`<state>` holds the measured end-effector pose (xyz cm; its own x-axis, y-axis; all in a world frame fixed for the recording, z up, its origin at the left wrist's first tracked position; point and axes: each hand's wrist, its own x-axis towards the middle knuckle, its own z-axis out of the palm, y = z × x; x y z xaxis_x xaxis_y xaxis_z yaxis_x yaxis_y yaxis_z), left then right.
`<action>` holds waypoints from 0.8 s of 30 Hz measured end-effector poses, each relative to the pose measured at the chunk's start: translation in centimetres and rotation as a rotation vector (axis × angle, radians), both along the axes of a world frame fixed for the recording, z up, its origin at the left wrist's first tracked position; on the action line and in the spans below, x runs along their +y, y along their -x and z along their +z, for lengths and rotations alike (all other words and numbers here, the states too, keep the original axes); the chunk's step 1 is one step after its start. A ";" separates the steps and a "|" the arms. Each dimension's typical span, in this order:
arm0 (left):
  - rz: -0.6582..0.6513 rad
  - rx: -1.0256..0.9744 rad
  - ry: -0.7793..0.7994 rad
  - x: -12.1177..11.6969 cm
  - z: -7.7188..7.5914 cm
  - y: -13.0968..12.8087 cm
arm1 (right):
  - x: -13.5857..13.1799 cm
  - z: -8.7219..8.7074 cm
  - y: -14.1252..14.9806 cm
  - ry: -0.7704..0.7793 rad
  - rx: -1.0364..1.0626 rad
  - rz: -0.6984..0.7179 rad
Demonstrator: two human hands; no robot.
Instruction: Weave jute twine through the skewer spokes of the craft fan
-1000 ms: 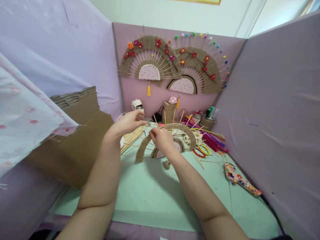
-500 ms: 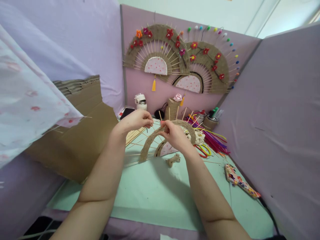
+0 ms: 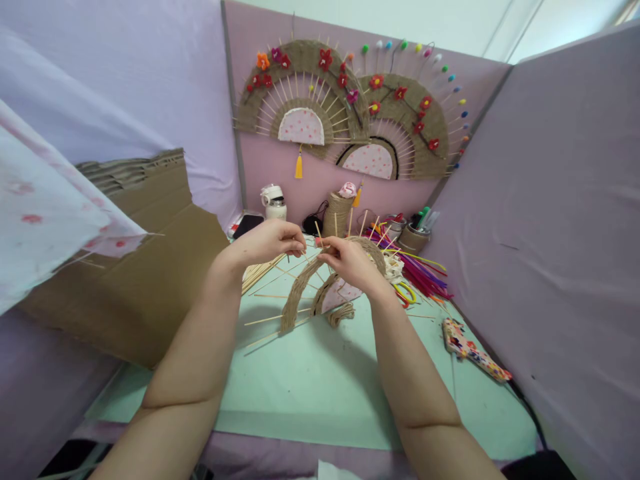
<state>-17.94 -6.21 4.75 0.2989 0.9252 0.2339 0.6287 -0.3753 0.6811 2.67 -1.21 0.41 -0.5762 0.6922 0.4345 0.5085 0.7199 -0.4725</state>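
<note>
Head view: both hands at twine-and-stick fan.

Right hand [image 3: 350, 263] pinches the twine band of the half-round fan [image 3: 299, 293], mid-table toward the far edge. Left hand [image 3: 275, 241] just beside it, fingers curled; can't tell if they grip anything. Twine bundle [image 3: 341, 315] just in front of the fan; patterned glue gun [image 3: 473, 350] by the table's [image 3: 310, 393] right edge.

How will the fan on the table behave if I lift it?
The fan would probably feel light, being thin sticks and a twine band. The sticks look slender enough to snap, and the band may flex across the gaps between them.
</note>
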 end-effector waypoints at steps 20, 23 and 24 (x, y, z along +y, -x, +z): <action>0.087 0.267 -0.181 -2.0 1.2 -0.5 | -2.6 0.0 2.5 -0.213 -0.209 -0.195; 0.075 0.267 -0.221 -1.9 1.0 -1.7 | -2.5 -0.1 2.3 -0.219 -0.195 -0.196; 0.083 0.269 -0.228 -1.8 1.0 -1.9 | -2.4 -0.1 2.3 -0.220 -0.180 -0.188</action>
<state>-16.00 -7.97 5.73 0.3041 0.8820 0.3600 0.8086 -0.4388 0.3920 0.40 -3.65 0.32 -0.5281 0.6948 0.4882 0.7032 0.6801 -0.2073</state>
